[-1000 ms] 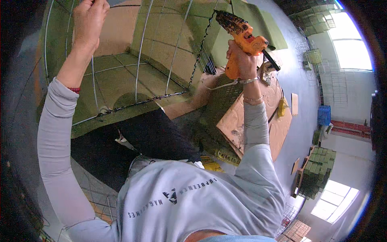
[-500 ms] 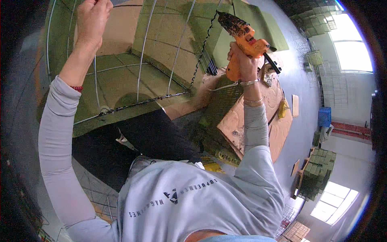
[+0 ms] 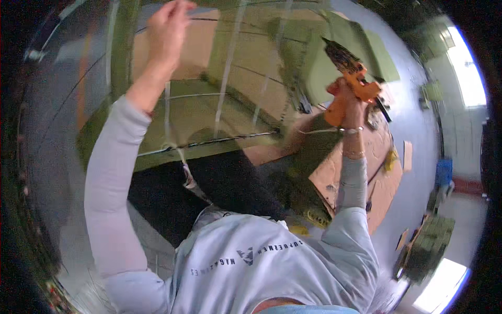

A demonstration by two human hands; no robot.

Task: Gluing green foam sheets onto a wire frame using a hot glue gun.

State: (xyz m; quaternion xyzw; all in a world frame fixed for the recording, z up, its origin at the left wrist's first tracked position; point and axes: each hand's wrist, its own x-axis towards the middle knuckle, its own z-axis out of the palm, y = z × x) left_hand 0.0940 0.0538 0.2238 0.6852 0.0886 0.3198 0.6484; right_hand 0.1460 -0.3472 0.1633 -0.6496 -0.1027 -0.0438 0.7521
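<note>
My right hand (image 3: 349,99) is closed around the handle of an orange hot glue gun (image 3: 363,86). Its nozzle is blackened and points up and away to the left; a black glue stick (image 3: 384,111) sticks out of its back. At the upper left, my left hand (image 3: 168,34) is raised over a wire frame (image 3: 222,78). Motion smears its fingers, so I cannot tell whether they are closed or hold anything. Green sheeting (image 3: 196,90) lines the frame, whose near edge lies over my dark-clad legs (image 3: 219,180). Black stuff coats part of that near wire.
Right of my legs, a brown cardboard sheet (image 3: 379,193) lies with a yellow item (image 3: 390,159) on it. A white cord (image 3: 319,131) runs near the glue gun. Green sheets (image 3: 376,52) lie beyond it. Farther right are stacked green bundles (image 3: 431,243) and a blue crate (image 3: 444,170).
The whole view has shifted, so most things sit farther right and lower. My left hand, a fist before, is now blurred with its fingers looser. The glue gun stays in my right hand.
</note>
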